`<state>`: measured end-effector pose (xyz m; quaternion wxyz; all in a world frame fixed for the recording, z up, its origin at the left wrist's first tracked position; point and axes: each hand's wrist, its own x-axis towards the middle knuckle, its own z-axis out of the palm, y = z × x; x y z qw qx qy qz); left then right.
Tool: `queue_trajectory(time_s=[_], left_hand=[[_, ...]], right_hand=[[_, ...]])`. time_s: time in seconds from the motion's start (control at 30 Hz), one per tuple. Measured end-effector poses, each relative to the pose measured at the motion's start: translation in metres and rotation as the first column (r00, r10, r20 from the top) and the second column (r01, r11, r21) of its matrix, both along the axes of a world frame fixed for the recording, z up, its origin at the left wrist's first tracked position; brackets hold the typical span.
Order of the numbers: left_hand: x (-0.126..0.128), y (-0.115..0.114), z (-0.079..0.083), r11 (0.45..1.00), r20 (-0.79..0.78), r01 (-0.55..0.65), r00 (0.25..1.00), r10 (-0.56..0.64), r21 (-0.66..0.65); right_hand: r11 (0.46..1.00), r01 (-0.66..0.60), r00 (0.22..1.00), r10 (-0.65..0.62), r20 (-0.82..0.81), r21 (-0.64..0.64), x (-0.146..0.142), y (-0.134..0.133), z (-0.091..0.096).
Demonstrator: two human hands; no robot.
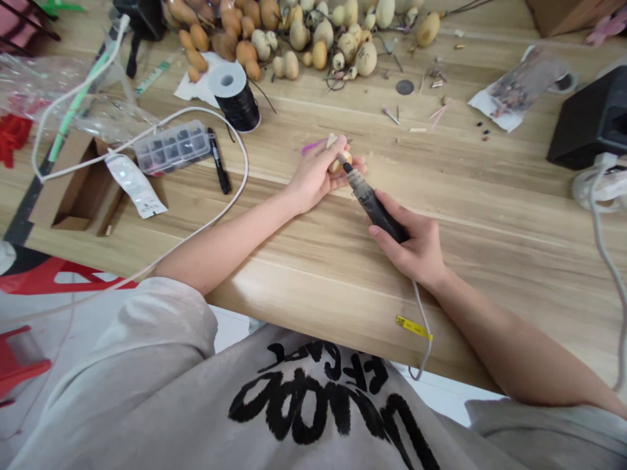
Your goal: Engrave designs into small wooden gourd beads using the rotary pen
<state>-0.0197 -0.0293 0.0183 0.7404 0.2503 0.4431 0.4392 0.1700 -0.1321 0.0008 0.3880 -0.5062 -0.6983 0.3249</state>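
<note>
Here — left hand (311,179) grips gourd (340,163), right hand (411,247) — drill (372,205).

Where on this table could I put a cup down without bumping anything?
Bare wood shows on the tabletop right of the right hand, below the black box. It's crowded along the far edge around the dried gourds, and at left around the compartment box.

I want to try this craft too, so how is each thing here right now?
left hand: gripping a small gourd
right hand: holding an electric rotary engraver, tip at the gourd
black cord spool: lying tilted, loose end trailing
plastic compartment box: lid shut
black marker: lying on the table
gourd pile: heaped together
</note>
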Motion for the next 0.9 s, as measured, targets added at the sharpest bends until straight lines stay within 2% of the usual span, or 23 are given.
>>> queue_trajectory(time_s=[0.3,0.47,0.57,0.77,0.9], left_hand=[[-0.0003,-0.0001,-0.0003,1.000,-0.033,0.007,0.999,-0.006,0.027],[-0.0012,-0.0003,-0.0014,0.994,-0.033,0.035,0.999,-0.032,0.107],[-0.0016,0.0000,-0.0024,0.995,-0.030,0.029,0.999,-0.026,0.093],[-0.0013,0.0001,-0.0022,0.992,-0.033,0.044,0.999,-0.041,0.122],[-0.0011,0.0006,-0.0012,0.997,-0.060,0.041,0.998,-0.036,0.070]], right_hand=[[1.000,0.015,1.000,-0.015,-0.007,0.013,0.0001,0.0003,-0.0007],[0.999,-0.013,1.000,0.012,0.018,0.033,-0.0007,-0.0004,0.0008],[0.999,0.028,1.000,-0.028,0.000,0.029,-0.0007,-0.0008,0.0007],[0.998,-0.018,0.999,0.015,0.042,0.058,-0.0020,-0.0007,0.0024],[0.998,0.030,0.999,-0.032,0.029,0.049,-0.0017,-0.0007,0.0014]])
